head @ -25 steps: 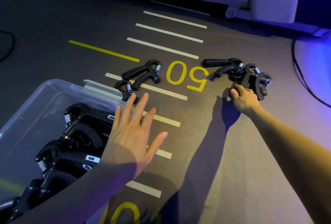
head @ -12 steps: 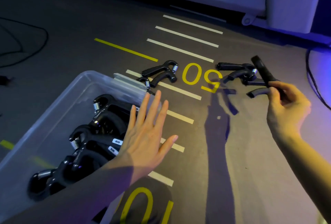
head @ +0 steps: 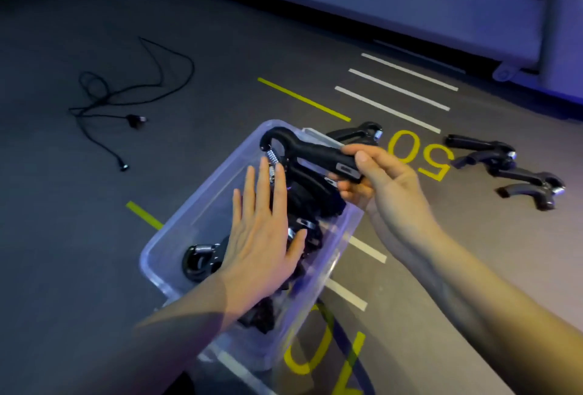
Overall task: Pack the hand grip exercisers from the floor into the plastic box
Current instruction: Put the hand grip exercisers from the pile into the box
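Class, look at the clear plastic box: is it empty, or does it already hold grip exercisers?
Not empty. Several black grip exercisers lie inside the plastic box, seen through its open top.

Black hand grip exercisers (head: 310,154) (silver springs), clear plastic box (head: 202,205), grey floor (head: 94,236) with white and yellow stripes.

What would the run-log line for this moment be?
right hand: holds exerciser over plastic box | left hand: open, flat over box | more exercisers on floor
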A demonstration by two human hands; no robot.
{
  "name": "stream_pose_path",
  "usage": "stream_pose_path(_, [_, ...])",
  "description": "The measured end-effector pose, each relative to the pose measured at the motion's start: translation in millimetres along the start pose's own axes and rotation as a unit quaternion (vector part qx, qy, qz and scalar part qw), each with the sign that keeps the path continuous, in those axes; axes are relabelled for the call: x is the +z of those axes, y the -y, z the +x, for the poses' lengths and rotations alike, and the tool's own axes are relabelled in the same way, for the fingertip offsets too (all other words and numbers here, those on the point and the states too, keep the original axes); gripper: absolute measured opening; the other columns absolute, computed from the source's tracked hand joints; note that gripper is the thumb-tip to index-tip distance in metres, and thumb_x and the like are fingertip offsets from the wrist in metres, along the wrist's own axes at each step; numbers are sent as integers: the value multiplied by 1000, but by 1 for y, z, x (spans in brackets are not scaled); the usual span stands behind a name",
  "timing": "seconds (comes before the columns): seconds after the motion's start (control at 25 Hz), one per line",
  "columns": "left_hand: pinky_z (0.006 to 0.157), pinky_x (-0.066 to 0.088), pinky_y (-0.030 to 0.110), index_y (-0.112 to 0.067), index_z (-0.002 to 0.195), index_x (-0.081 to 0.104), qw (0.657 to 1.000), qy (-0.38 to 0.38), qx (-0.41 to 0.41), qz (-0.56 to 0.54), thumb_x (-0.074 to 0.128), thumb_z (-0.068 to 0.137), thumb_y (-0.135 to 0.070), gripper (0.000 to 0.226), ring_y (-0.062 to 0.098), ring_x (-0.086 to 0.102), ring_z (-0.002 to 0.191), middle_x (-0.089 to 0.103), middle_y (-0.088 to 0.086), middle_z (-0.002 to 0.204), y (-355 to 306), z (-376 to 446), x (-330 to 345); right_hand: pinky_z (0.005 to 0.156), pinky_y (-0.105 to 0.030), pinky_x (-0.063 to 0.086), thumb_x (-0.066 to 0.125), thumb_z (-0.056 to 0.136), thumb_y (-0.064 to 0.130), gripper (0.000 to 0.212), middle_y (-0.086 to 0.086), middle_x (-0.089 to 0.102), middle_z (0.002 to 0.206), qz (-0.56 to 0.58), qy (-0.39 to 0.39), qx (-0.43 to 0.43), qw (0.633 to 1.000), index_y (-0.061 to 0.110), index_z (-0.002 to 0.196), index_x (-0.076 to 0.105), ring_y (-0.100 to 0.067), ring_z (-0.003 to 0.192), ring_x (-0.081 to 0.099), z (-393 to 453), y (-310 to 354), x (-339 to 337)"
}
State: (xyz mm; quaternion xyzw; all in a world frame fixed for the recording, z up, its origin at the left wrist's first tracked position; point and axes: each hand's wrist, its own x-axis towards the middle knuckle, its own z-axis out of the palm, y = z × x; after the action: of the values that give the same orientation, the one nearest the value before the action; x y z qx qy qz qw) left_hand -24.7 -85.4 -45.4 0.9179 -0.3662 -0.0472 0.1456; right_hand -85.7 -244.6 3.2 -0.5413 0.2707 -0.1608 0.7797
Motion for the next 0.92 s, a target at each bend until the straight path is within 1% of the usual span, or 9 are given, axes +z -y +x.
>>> stream_pose_path(0.32, [111, -13, 49, -18, 144, -23, 993, 105, -46, 37, 37, 94, -47, 83, 30, -28, 138, -30, 6, 152, 41, -12, 3, 55, -17, 55, 37, 102, 18, 27, -9, 64, 81, 20, -69, 103, 992, 17, 91, 62, -12, 58, 65, 33, -42, 29])
stream_pose_path(0.4, [113, -10, 51, -17, 144, -22, 992, 112, -39, 39, 36, 94, -47, 82, 31, -26, 139, -28, 6, 152, 42, -10, 4, 65, -20, 58, 34, 103, 16, 27, -10, 63, 87, -63, -80, 87, 991, 18, 94, 59, -17, 65, 65, 42, -51, 29])
stream_pose_path(0.48, [114, -9, 52, -17, 144, -23, 992, 116, -33, 40, 35, 94, -47, 82, 30, -26, 139, -28, 6, 153, 42, -8, 6, 83, -28, 55, 38, 101, 12, 22, -10, 61, 99, -245, -76, 44, 966, 18, 103, 59, -24, 82, 65, 51, -58, 24])
stream_pose_path(0.52, [114, -9, 52, -17, 143, -23, 992, 118, -31, 39, 34, 95, -48, 81, 30, -26, 139, -28, 6, 152, 41, -9, 6, 93, -30, 49, 42, 98, 11, 22, -10, 61, 108, -370, -59, 12, 927, 17, 111, 59, -27, 97, 62, 54, -60, 21])
stream_pose_path(0.6, [113, -10, 52, -18, 143, -24, 991, 121, -26, 41, 33, 94, -49, 81, 30, -26, 139, -28, 5, 153, 41, -9, 6, 104, -30, 31, 49, 94, 14, 34, -9, 51, 132, -611, 7, -73, 788, 13, 127, 54, -27, 124, 45, 53, -62, 19])
stream_pose_path(0.68, [112, -10, 52, -18, 143, -24, 991, 124, -26, 49, 32, 94, -50, 81, 29, -25, 139, -28, 5, 152, 40, -9, 7, 112, -37, 20, 49, 95, 25, 45, -7, 33, 150, -747, 85, -141, 644, 17, 138, 44, -28, 138, 26, 47, -66, 19])
stream_pose_path(0.72, [112, -11, 51, -18, 142, -24, 990, 126, -25, 54, 32, 95, -50, 81, 29, -25, 139, -28, 5, 152, 39, -9, 8, 115, -40, 16, 45, 97, 30, 48, -5, 24, 155, -778, 124, -142, 600, 20, 143, 37, -26, 142, 19, 44, -66, 20])
stream_pose_path(0.8, [111, -12, 51, -18, 143, -24, 989, 130, -22, 62, 31, 95, -51, 80, 29, -25, 140, -28, 5, 153, 37, -9, 9, 116, -41, 12, 36, 100, 37, 50, -4, 10, 159, -796, 163, -99, 574, 25, 147, 26, -23, 146, 9, 43, -66, 18])
stream_pose_path(0.92, [111, -12, 51, -18, 143, -23, 989, 133, -14, 70, 31, 95, -50, 80, 30, -23, 140, -27, 6, 153, 32, -8, 10, 110, -41, 22, 32, 100, 43, 49, -10, 5, 159, -820, 154, -68, 547, 26, 145, 27, -28, 144, 11, 49, -62, 18])
